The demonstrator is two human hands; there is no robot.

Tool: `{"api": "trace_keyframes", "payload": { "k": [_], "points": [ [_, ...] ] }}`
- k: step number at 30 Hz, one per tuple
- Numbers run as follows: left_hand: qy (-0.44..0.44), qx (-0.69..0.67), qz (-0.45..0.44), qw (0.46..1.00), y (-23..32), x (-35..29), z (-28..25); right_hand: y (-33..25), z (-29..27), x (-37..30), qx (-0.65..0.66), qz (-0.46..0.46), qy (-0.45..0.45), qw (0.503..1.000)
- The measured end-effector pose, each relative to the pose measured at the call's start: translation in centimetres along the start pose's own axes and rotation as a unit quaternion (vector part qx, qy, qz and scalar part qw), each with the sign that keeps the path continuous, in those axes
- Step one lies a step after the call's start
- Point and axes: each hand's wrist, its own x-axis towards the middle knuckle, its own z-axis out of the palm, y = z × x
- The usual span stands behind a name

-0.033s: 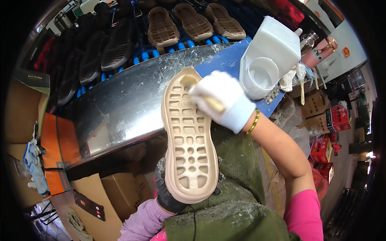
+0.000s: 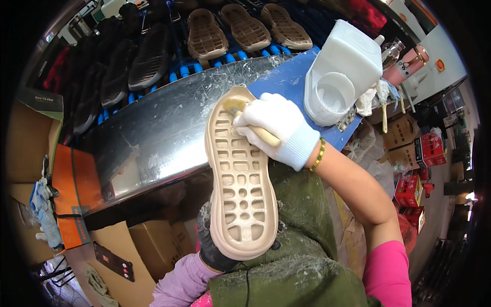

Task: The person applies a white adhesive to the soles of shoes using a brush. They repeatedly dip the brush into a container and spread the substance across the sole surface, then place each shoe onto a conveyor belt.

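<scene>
A beige shoe sole (image 2: 243, 176) with rows of square recesses lies over my lap, its toe end pointing away from me. My left hand (image 2: 215, 250), in a dark glove, grips the sole's heel end from beneath; most of its fingers are hidden under it. In a white knitted glove, my right hand (image 2: 279, 123) is closed round the pale handle of a brush (image 2: 266, 135). The brush's yellowish bristles touch the sole's inner face at the toe. Some recesses near the heel look wet and shiny.
A metal-edged bench (image 2: 153, 133) runs ahead, with a blue sheet (image 2: 286, 77) under a white plastic container (image 2: 332, 97) with an open cup. Beyond, blue rollers (image 2: 192, 69) carry several brown soles (image 2: 245, 28) and black ones. Cardboard boxes (image 2: 158, 245) stand at left, a pink bottle (image 2: 407, 65) at right.
My right hand and brush have shifted very slightly at the toe end; the motion blur on the glove is gone. The sole and my left hand stay in place.
</scene>
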Motion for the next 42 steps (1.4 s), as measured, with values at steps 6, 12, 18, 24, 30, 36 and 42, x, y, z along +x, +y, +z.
{"api": "trace_keyframes", "payload": {
  "k": [6, 12, 18, 24, 30, 36, 42],
  "points": [
    [-0.012, 0.033, -0.003, 0.999, 1.7, -0.3, 0.1, 4.7, -1.8, 1.7, 0.141, 0.098, 0.210, 0.962],
    [0.065, 0.196, -0.036, 0.978, 3.1, -0.9, -1.3, 1.1, -2.0, 0.8, 0.119, 0.076, 0.120, 0.983],
    [0.055, 0.388, 0.057, 0.918, 6.0, -0.7, -5.0, -6.3, -8.5, -6.0, 0.218, 0.018, -0.160, 0.963],
    [-0.022, 0.359, 0.027, 0.933, 5.8, -0.7, -4.9, -0.5, -9.2, -1.9, 0.404, 0.232, -0.017, 0.885],
    [-0.027, 0.280, 0.050, 0.958, 3.8, 0.6, -0.3, -3.8, -8.8, -5.4, 0.362, 0.157, 0.143, 0.908],
    [-0.046, 0.352, 0.144, 0.924, 2.8, 1.5, -0.2, -5.2, -6.7, -8.1, 0.313, 0.249, 0.268, 0.877],
    [-0.003, 0.471, 0.257, 0.844, 6.4, 2.3, -5.8, -5.2, -5.7, -9.4, 0.392, 0.330, 0.244, 0.823]
  ]
}}
